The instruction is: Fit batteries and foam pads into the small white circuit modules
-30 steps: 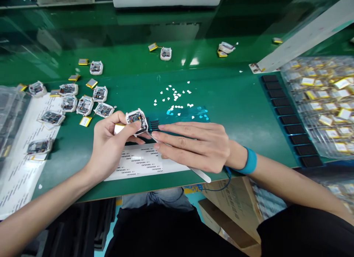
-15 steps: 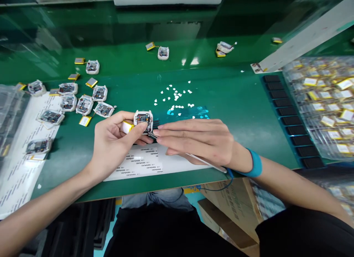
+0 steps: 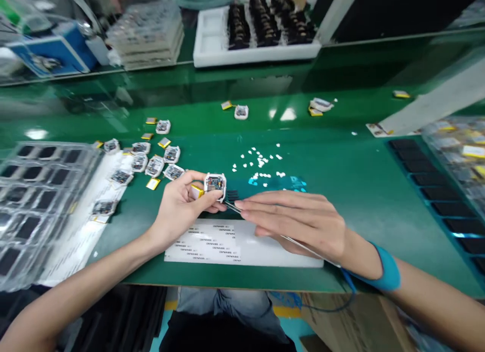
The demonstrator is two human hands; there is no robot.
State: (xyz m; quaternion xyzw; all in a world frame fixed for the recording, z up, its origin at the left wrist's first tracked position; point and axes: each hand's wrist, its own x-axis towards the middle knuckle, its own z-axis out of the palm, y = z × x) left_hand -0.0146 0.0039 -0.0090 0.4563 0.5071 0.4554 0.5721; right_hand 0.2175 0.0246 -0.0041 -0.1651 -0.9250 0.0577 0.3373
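My left hand (image 3: 176, 205) pinches a white watch case (image 3: 206, 183) by its edge, thumb pressed at the lower part. The case lies open toward me, its circuit board showing. A small yellow-edged battery (image 3: 196, 192) rests against the left fingers beside the case. In my right hand (image 3: 303, 218) is a pair of metal tweezers (image 3: 232, 207), gripped between thumb and fingers. Their tips are at the lower right corner of the case; whether they touch it I cannot tell. A teal wristband (image 3: 388, 266) circles my right wrist.
Several watch cases (image 3: 154, 166) with batteries lie at left, near clear trays (image 3: 49, 162). Small white stickers (image 3: 260, 162) are scattered ahead. A printed white sheet (image 3: 280, 246) lies below my hands. Black pads (image 3: 435, 194) line the right side. A white foam tray (image 3: 212, 56) stands behind.
The view has tilted up and shifted, bringing the back tray and left trays into sight. My right hand has drawn slightly away from the case, exposing more of the tweezers.
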